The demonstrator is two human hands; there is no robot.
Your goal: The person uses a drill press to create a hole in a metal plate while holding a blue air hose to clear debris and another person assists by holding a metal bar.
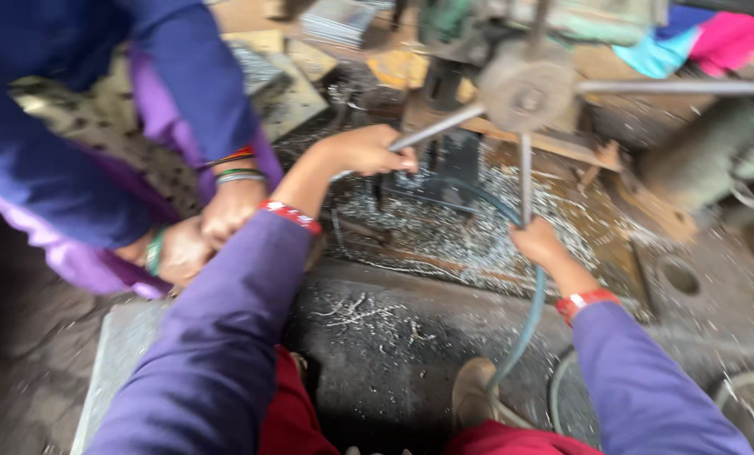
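Note:
My left hand (pixel 364 149) is closed around one metal spoke (pixel 444 125) of a machine's hand wheel, whose round hub (pixel 524 91) sits at the top centre. My right hand (pixel 535 242) grips the lower spoke (pixel 524 173) that points down from the same hub. A third spoke (pixel 680 87) runs off to the right. Both my arms wear purple sleeves with red bangles at the wrists.
A co-worker in blue and purple bends in at the left, their hands (pixel 200 232) together near my left arm. Metal shavings (pixel 470 227) cover the machine bed. A teal hose (pixel 529 312) curves down past my shoe (pixel 474 392). Bright cloth (pixel 705 42) lies at the top right.

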